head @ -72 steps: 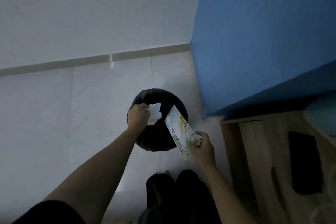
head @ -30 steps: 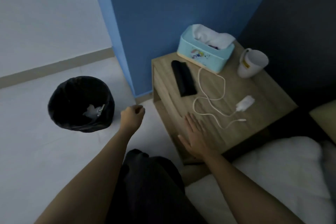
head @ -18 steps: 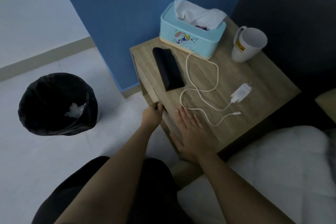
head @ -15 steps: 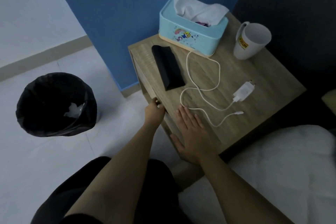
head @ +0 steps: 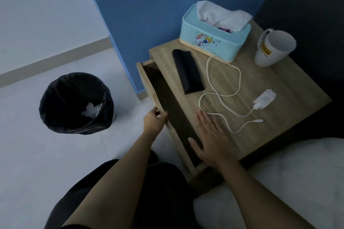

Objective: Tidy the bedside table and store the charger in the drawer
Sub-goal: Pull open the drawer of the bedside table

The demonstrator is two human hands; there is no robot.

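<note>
A wooden bedside table [head: 275, 83] stands against the blue wall. On its top lie a white charger [head: 264, 99] with its looped cable, a black case [head: 188, 72], a light-blue tissue box [head: 214, 42] and a white mug [head: 273, 48]. The drawer [head: 149, 83] is pulled partly out, its inside dark. My left hand [head: 155, 121] is shut on the drawer's front edge. My right hand [head: 210, 139] lies flat and open on the tabletop's near corner, just left of the cable's end.
A black-lined bin [head: 76, 102] with crumpled rubbish stands on the pale floor to the left. White bedding [head: 290, 182] fills the lower right. My dark-clothed legs are below the drawer.
After dropping rubbish in the bin, my left hand took the drawer's front and pulled it out. My right hand stayed flat on the tabletop.
</note>
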